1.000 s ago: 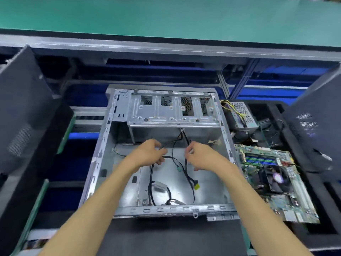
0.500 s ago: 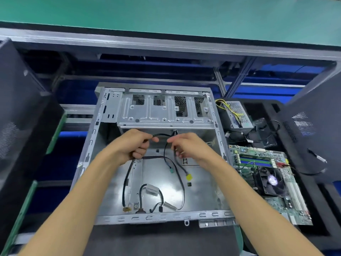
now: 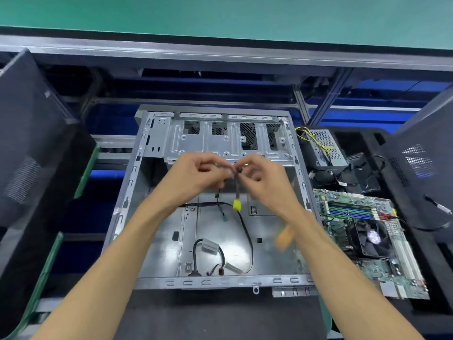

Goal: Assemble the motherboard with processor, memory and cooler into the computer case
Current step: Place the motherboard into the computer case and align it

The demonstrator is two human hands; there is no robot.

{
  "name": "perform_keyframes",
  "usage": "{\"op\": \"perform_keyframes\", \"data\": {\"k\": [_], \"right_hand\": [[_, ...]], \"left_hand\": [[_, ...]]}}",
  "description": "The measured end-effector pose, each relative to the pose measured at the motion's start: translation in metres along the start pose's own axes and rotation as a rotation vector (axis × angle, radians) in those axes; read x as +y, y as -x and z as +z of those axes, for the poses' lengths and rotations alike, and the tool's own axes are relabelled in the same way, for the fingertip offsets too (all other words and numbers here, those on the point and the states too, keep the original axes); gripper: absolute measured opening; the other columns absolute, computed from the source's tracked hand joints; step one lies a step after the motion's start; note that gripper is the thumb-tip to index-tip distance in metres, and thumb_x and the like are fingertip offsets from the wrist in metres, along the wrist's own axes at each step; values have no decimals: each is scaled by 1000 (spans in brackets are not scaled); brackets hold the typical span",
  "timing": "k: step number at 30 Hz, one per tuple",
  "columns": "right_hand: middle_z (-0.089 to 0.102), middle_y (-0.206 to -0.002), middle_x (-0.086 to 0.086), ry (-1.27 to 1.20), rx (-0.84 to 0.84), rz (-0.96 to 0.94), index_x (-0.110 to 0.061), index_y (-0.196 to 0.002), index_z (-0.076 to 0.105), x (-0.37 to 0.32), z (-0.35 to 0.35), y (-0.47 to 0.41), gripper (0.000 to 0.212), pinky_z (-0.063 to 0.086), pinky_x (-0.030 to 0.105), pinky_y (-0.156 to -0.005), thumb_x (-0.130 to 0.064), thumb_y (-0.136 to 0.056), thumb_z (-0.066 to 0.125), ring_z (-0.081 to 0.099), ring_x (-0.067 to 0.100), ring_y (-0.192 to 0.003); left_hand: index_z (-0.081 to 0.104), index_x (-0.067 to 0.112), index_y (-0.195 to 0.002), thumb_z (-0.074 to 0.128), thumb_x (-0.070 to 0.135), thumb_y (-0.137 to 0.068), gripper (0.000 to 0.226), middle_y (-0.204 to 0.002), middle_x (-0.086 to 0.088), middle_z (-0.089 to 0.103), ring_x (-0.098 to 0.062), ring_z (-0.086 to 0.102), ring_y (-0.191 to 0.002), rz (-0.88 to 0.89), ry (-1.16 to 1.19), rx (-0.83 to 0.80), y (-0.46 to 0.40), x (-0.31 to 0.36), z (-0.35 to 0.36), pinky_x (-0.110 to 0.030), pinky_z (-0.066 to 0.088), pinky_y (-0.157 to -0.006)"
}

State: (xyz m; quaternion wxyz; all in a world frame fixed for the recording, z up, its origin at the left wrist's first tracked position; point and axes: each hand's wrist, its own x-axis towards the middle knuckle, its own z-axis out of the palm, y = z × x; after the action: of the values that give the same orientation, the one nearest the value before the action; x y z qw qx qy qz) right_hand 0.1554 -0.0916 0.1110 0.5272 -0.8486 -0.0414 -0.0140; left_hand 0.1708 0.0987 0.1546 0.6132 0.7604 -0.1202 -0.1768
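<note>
Centre of surface: open case, no board inside. Motherboard waits just right of it. Left hand and right hand pinch black cables with curled fingers. Risk: loose cables falling back and getting trapped under the board.

Far surface: a green mat runs across the top of my view, edged by a grey metal rail.
Under the rail: dark framing with blue panels behind slanted grey struts.
Left of me: a black perforated panel standing tilted.
Right of me: another dark perforated panel.
Nearest me: a black mat.
Light: bright and even.
</note>
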Motion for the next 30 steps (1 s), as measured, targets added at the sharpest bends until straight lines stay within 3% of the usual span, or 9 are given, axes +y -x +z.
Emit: {"op": "perform_keyframes", "data": {"k": [3, 8, 10, 13, 15, 18, 22, 28, 30], "right_hand": [[64, -71, 1, -47, 45, 11, -52, -92, 63, -2, 0, -3, 41, 42, 28, -43, -12, -88, 70, 51, 11, -45], [64, -62, 7, 51, 115, -34, -37, -69, 69, -2, 2, -7, 27, 46, 39, -57, -23, -92, 67, 54, 32, -60], [63, -63, 5, 25, 168, -59, -33, -73, 71, 0, 1, -6, 25, 45, 35, -51, -21, -94, 69, 54, 26, -55], [66, -60, -3, -105, 277, 31, -18, -84, 79, 2, 0, -7, 16, 42, 23, -48, -28, -93, 70, 53, 9, -44], [68, -59, -6, -121, 301, 80, -17, -84, 80, 5, -2, -10, 17, 41, 19, -51, -29, -93, 71, 54, 3, -47], [66, -59, -9, -115, 279, 116, -16, -86, 80, 6, -4, -13, 16, 37, 11, -48, -29, -92, 73, 54, -2, -47], [68, -65, -2, -98, 242, 124, -13, -94, 81, 6, -7, -14, 20, 37, 14, -48, -31, -92, 72, 53, 3, -50], [66, -61, -10, -48, 213, 71, -23, -91, 80, 10, -10, -16, 15, 41, 17, -50, -35, -93, 71, 54, 6, -52], [66, -61, -10, -52, 194, 46, -29, -91, 79, 13, -10, -17, 11, 41, 20, -50, -37, -92, 71, 54, 8, -52]], "left_hand": [[79, 17, -94, 71, 29, -90, 15, -54, 11, 54, 0, 43, -52, 119, -48, 34, -9, 17, 10, -10, 34, -51], [71, 7, -106, 52, -5, -91, 26, -70, -5, 69, -16, 60, -61, 167, 33, -27, -20, 41, 20, -25, 48, -57], [64, 6, -87, 44, -8, -89, 25, -64, -7, 67, -21, 59, -56, 74, 40, 42, -23, 32, 13, -26, 49, -52], [63, 8, -75, 42, -2, -92, 29, -67, -10, 70, -21, 66, -60, -227, -243, -216, -24, 2, 3, -28, 54, -54], [68, 12, -88, 42, 0, -92, 29, -84, -8, 73, -21, 70, -76, -381, -562, -378, -27, -27, 9, -32, 59, -67], [58, 18, -129, 43, 5, -92, 43, -133, -7, 59, -25, 57, -120, -379, -837, -354, -39, -63, 26, -30, 46, -97], [53, 13, -139, 41, 1, -90, 52, -143, -9, 52, -27, 49, -129, -381, -757, -331, -55, -81, 31, -32, 40, -108], [79, 23, -83, 45, -11, -82, 49, -102, -3, 75, -11, 65, -104, -368, -267, -160, -51, -66, 15, -24, 45, -97], [79, 17, -83, 56, -13, -82, 38, -94, -6, 76, -11, 67, -92, -322, -120, -166, -43, -56, 11, -22, 53, -91]]}}
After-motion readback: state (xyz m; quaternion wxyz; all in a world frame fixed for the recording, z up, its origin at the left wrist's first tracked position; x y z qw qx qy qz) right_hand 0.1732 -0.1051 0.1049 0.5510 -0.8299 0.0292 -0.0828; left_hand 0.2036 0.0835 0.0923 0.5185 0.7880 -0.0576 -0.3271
